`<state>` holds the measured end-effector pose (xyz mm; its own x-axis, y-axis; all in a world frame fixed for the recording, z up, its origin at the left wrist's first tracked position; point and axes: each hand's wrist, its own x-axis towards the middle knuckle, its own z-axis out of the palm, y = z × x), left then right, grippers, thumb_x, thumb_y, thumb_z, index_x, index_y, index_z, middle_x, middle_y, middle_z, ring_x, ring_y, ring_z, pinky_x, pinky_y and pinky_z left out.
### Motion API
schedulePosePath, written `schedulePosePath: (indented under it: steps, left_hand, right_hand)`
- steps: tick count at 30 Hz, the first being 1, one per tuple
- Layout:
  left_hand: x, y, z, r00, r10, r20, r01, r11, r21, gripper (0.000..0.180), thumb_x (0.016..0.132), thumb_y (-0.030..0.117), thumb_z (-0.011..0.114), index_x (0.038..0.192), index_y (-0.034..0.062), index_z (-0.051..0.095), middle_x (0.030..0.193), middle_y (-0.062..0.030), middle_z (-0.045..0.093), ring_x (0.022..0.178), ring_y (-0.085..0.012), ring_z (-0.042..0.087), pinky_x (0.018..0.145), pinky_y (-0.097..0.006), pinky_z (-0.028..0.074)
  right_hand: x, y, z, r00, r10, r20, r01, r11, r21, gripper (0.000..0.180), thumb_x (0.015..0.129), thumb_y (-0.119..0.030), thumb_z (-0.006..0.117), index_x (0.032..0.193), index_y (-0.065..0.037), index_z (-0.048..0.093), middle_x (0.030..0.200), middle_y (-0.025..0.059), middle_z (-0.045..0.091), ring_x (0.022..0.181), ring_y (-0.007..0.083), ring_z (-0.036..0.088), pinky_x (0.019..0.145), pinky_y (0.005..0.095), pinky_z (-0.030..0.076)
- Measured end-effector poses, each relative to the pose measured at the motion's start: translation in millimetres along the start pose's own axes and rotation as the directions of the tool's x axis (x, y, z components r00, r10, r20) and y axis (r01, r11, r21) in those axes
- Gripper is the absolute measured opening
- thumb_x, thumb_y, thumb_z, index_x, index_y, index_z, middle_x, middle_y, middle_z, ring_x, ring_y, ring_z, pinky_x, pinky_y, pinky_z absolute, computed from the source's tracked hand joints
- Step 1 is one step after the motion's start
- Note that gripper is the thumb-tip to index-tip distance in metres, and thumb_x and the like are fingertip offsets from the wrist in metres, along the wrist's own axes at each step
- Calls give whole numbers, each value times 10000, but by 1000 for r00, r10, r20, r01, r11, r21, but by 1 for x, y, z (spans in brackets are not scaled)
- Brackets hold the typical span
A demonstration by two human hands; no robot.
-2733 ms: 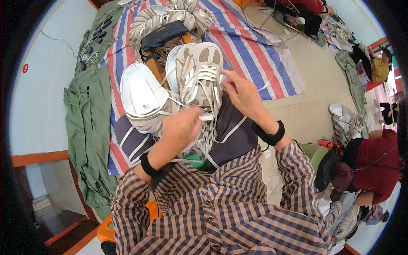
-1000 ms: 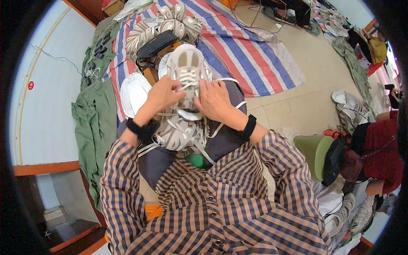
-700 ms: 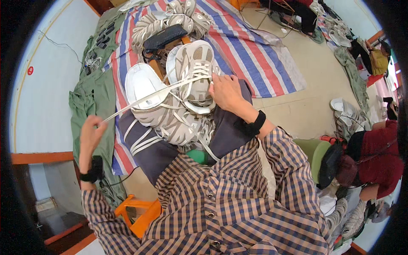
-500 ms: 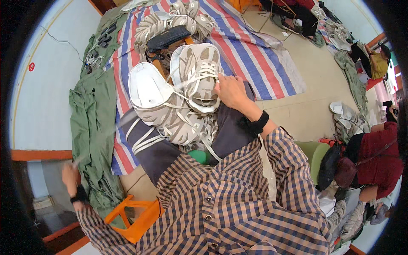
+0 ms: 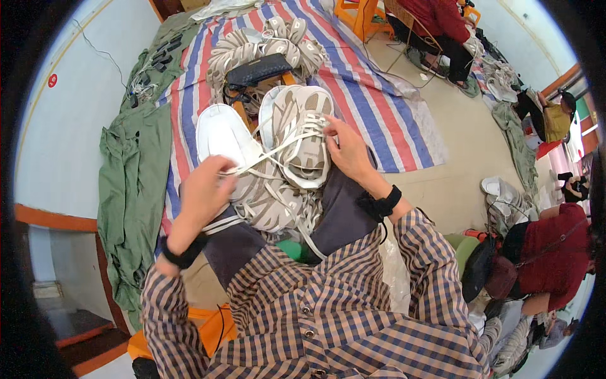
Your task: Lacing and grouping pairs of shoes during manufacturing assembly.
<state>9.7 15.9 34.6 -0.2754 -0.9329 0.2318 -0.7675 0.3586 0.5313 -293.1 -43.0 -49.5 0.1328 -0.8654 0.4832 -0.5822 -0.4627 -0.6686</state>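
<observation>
On my lap several beige and white sneaker uppers lie in a heap. The nearest to my hands is a beige mesh sneaker upper [image 5: 307, 148] with white laces threaded through its eyelets. My right hand [image 5: 347, 150] pinches at the lacing on its right edge. To the left, my left hand [image 5: 207, 189] has its fingers curled at a white shoelace [image 5: 268, 153] that runs straight across from the eyelets. Beside it stands an upper with a smooth white sole face [image 5: 222, 134]. Other loose laces hang over the heap and my dark-trousered thighs.
A striped sheet [image 5: 372, 104] covers the floor ahead, with a pile of similar uppers [image 5: 284, 41] and a black textured case [image 5: 259, 69]. Green cloth [image 5: 129, 202] lies left by the wall. An orange stool [image 5: 211, 322] is under me. Co-workers in red [image 5: 552, 256] sit at right.
My left hand has swung in from far left to the laces beside the upper. My right hand stays at the eyelets. The whole view has shifted slightly.
</observation>
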Motion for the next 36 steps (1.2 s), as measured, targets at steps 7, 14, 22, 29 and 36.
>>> schedulePosePath:
  steps: [7, 14, 22, 29, 36]
  left_hand:
    - [96, 37, 86, 985, 162, 58, -164, 986, 26, 234, 764, 140, 598, 991, 83, 587, 862, -111, 603, 796, -275, 602, 684, -360, 490]
    - [122, 36, 120, 978, 198, 73, -208, 961, 185, 207, 763, 104, 543, 969, 96, 564, 861, -121, 580, 821, -326, 582, 680, -428, 471]
    - [117, 50, 116, 963, 230, 140, -255, 945, 204, 268, 742, 101, 564, 1006, 120, 522, 868, -114, 535, 853, -333, 566, 677, -448, 462]
    - [122, 56, 116, 936, 222, 272, -278, 942, 189, 347, 724, 111, 581, 1047, 122, 455, 897, -120, 533, 876, -339, 563, 693, -456, 455]
    - [118, 46, 123, 962, 235, 140, -252, 959, 127, 361, 722, 116, 587, 1053, 116, 443, 949, -113, 539, 912, -331, 551, 718, -440, 450]
  right_hand:
    - [20, -15, 1, 977, -154, 150, 200, 910, -363, 430, 758, -12, 512, 1184, -6, 458, 910, 155, 583, 889, 324, 549, 761, 415, 449]
    - [35, -5, 3, 974, -6, 226, 70, 958, -279, 493, 725, -59, 562, 1193, 0, 416, 897, 191, 593, 843, 360, 589, 706, 446, 477]
    - [61, 14, -9, 861, 168, 481, -194, 981, 5, 579, 767, -208, 537, 1302, -42, 390, 799, 193, 624, 755, 307, 628, 658, 400, 472]
    - [55, 32, -27, 824, 140, 548, -395, 836, 380, 571, 825, -307, 618, 1293, -61, 405, 726, 26, 539, 650, 93, 475, 559, 255, 376]
    - [61, 27, -28, 776, 167, 608, -447, 826, 343, 426, 854, -279, 583, 1186, -54, 439, 811, 62, 597, 718, 116, 540, 633, 269, 434]
